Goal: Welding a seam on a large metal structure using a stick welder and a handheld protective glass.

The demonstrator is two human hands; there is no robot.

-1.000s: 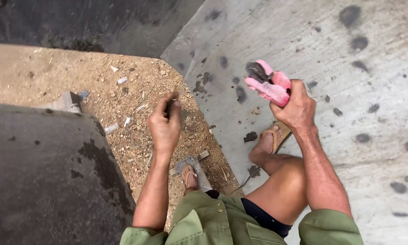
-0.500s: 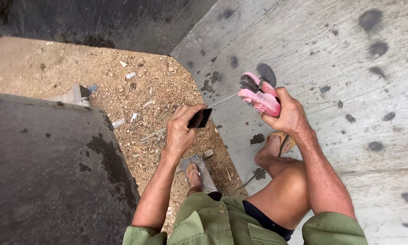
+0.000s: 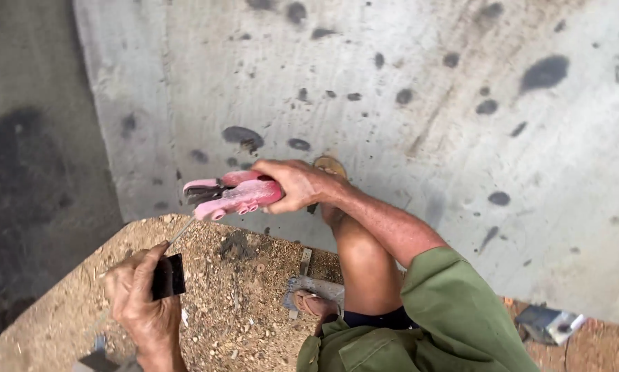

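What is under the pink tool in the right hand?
Under the pink tool held by the right hand lies sandy ground with debris. A thin line runs to the left hand. The tool's underside is hidden.

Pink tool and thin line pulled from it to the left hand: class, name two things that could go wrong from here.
1. The line is taut between the pink tool and the left hand; it could slip or cut the fingers.
2. The person perches at a ledge strewn with loose grit, in sandals; a foot might slide.
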